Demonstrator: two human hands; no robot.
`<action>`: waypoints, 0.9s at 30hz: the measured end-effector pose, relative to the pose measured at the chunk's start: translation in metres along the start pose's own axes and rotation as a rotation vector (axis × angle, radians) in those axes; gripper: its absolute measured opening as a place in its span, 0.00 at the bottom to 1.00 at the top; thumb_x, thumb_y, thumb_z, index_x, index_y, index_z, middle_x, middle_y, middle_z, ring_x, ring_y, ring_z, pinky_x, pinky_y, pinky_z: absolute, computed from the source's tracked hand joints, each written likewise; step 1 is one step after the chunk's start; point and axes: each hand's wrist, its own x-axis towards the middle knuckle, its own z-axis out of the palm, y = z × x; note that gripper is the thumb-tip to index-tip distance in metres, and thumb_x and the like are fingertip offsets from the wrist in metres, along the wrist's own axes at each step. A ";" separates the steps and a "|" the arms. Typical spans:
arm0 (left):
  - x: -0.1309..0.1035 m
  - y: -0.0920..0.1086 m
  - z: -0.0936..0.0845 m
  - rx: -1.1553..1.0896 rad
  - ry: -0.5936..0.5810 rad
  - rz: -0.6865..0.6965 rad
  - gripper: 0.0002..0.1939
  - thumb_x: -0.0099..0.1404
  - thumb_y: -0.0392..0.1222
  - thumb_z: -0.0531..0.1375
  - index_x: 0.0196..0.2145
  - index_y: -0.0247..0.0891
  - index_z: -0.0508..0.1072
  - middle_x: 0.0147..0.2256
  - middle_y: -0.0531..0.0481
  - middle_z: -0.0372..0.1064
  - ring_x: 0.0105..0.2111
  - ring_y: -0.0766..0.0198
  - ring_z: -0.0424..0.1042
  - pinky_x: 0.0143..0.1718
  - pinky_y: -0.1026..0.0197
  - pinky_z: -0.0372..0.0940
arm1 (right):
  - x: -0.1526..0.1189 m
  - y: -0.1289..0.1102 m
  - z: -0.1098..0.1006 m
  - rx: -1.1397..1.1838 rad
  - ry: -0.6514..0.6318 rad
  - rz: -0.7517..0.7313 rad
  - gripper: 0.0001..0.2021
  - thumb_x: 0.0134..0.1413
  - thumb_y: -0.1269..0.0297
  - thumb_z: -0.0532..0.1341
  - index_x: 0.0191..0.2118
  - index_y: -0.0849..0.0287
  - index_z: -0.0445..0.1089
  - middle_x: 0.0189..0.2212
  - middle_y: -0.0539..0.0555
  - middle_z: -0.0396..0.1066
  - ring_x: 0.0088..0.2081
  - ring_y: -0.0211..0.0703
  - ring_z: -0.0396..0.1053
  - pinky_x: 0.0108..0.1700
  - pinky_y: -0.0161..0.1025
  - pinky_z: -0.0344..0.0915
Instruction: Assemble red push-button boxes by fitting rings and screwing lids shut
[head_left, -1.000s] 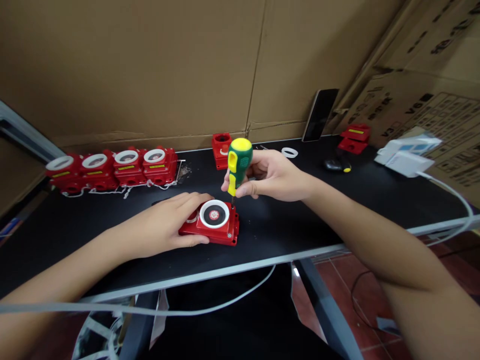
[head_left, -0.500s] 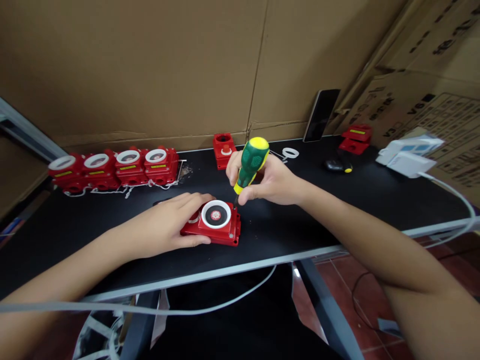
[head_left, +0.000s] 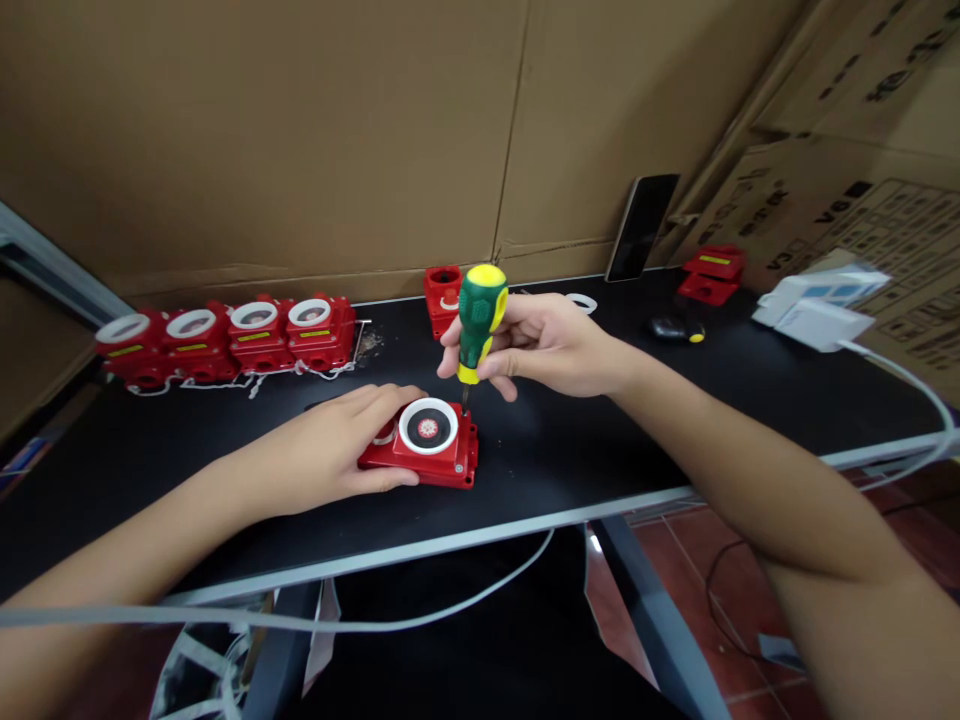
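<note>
A red box-shaped housing (head_left: 442, 468) with a white ring (head_left: 428, 427) around a dark round centre lies on the black table. Wrapped over its left end, my left hand (head_left: 352, 440) grips it against the tabletop, thumb along the near side. My right hand (head_left: 555, 345) holds a green and yellow screwdriver (head_left: 480, 320) by its handle, nearly upright. The screwdriver's tip meets the far right corner of the housing; the screw under it is hidden. A screw head (head_left: 459, 467) shows at the near right corner.
Several similar red housings (head_left: 259, 345) stand in a row at the back left, tied with white cord. Behind my right hand are another red part (head_left: 441, 290) and a white ring (head_left: 583, 302). Further right are a phone (head_left: 643, 227), a black tool (head_left: 675, 330) and a white device (head_left: 821, 315).
The screwdriver has gone from leaning right to nearly upright, and its handle has moved left. My right hand's fingers have spread and shifted around the handle. My left hand keeps its hold.
</note>
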 end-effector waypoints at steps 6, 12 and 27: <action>0.002 0.000 0.001 -0.007 0.003 0.006 0.34 0.79 0.64 0.67 0.72 0.44 0.68 0.64 0.40 0.79 0.60 0.45 0.82 0.59 0.51 0.74 | 0.001 0.004 0.007 -0.080 0.143 0.006 0.22 0.58 0.58 0.85 0.50 0.65 0.80 0.40 0.57 0.86 0.31 0.36 0.77 0.29 0.32 0.73; 0.001 0.000 0.000 -0.003 0.011 0.006 0.34 0.79 0.64 0.67 0.71 0.43 0.69 0.61 0.40 0.80 0.56 0.46 0.82 0.58 0.52 0.74 | 0.002 0.007 0.013 -0.159 0.267 -0.003 0.30 0.46 0.48 0.89 0.40 0.58 0.74 0.35 0.51 0.81 0.30 0.37 0.74 0.34 0.36 0.69; 0.001 -0.002 0.001 0.026 0.014 0.023 0.34 0.79 0.64 0.67 0.72 0.43 0.69 0.61 0.40 0.80 0.57 0.45 0.82 0.58 0.51 0.75 | 0.000 0.005 0.012 -0.102 0.163 0.040 0.31 0.51 0.47 0.88 0.46 0.59 0.74 0.40 0.52 0.79 0.35 0.38 0.74 0.33 0.35 0.71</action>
